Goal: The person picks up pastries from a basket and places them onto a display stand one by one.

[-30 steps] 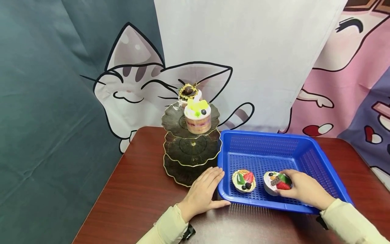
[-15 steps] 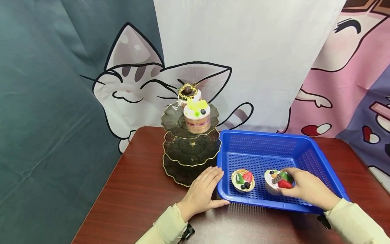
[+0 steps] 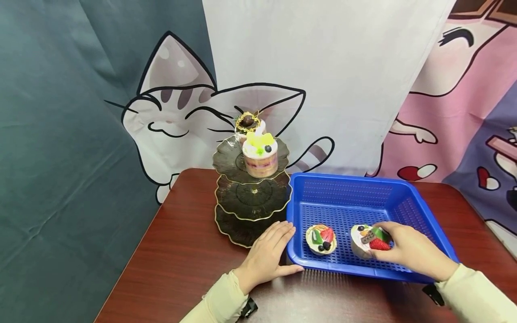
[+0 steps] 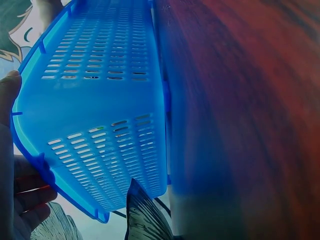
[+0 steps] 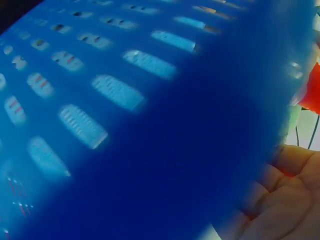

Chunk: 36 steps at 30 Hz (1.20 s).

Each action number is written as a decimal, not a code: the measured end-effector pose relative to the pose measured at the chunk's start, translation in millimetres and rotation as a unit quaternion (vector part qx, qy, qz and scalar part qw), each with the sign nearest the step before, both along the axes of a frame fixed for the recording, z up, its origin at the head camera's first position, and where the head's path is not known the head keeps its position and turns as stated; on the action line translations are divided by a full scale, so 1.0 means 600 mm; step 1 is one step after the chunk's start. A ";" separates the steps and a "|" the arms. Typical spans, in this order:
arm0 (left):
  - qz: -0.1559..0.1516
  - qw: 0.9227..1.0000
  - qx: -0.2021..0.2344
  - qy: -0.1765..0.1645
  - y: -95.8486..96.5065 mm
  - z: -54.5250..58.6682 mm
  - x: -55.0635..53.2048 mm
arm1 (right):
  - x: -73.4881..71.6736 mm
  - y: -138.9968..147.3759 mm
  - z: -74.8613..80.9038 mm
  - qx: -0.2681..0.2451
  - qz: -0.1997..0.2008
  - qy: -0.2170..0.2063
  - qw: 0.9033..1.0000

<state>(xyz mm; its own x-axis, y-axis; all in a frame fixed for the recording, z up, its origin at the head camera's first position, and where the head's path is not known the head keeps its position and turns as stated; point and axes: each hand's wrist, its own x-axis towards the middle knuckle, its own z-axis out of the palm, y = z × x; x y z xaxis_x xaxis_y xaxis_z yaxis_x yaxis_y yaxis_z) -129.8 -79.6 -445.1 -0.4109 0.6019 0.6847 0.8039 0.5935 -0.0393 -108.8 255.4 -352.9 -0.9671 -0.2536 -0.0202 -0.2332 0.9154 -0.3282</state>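
Observation:
In the head view my right hand (image 3: 412, 251) reaches into the blue basket (image 3: 371, 272) and pinches a small cream cake (image 3: 361, 246) topped with a strawberry, a blueberry and a chocolate piece. Thumb and fingers hold its right side. To its left in the basket sits a fruit tart (image 3: 321, 240). My left hand (image 3: 268, 253) lies at the basket's near left corner, fingers extended along the left rim and thumb along the front. The left wrist view shows the thumb (image 4: 10, 87) at the rim. A blurred basket wall fills most of the right wrist view.
Left of the basket stands a three-tier stand (image 3: 253, 197) of dark, gold-edged plates. Its top plate bears a layered cake cup (image 3: 260, 163) with yellow topping and a chocolate-topped cake (image 3: 246, 123) behind. A printed cloth (image 3: 339, 89) hangs behind the table (image 3: 173, 242).
My right hand and the cream cake have shifted slightly to the right within the basket, away from the tart. My left hand stays at the corner. The whole head view has drifted slightly.

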 end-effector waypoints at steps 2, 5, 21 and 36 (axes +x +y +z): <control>0.001 1.000 0.000 0.001 -0.001 -0.001 0.000 | -0.001 -0.002 0.004 -0.001 0.004 0.002 1.000; 0.001 1.000 0.001 0.002 -0.003 -0.001 0.000 | -0.002 -0.006 0.010 -0.005 0.012 0.010 1.000; 0.009 1.000 -0.008 -0.008 -0.003 0.000 0.002 | -0.017 -0.028 0.040 -0.014 0.040 0.038 0.998; 0.010 1.000 -0.010 -0.010 -0.001 0.002 0.006 | -0.032 -0.059 0.067 -0.017 0.073 0.045 0.996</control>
<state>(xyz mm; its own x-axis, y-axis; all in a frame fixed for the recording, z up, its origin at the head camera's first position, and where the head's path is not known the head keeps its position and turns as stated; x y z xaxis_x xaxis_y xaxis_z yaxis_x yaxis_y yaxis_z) -125.9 -80.1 -443.9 -0.4361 0.6069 0.6645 0.7927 0.6086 -0.0356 -127.8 219.9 -312.8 -0.9176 -0.3900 0.0768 -0.3925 0.8585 -0.3299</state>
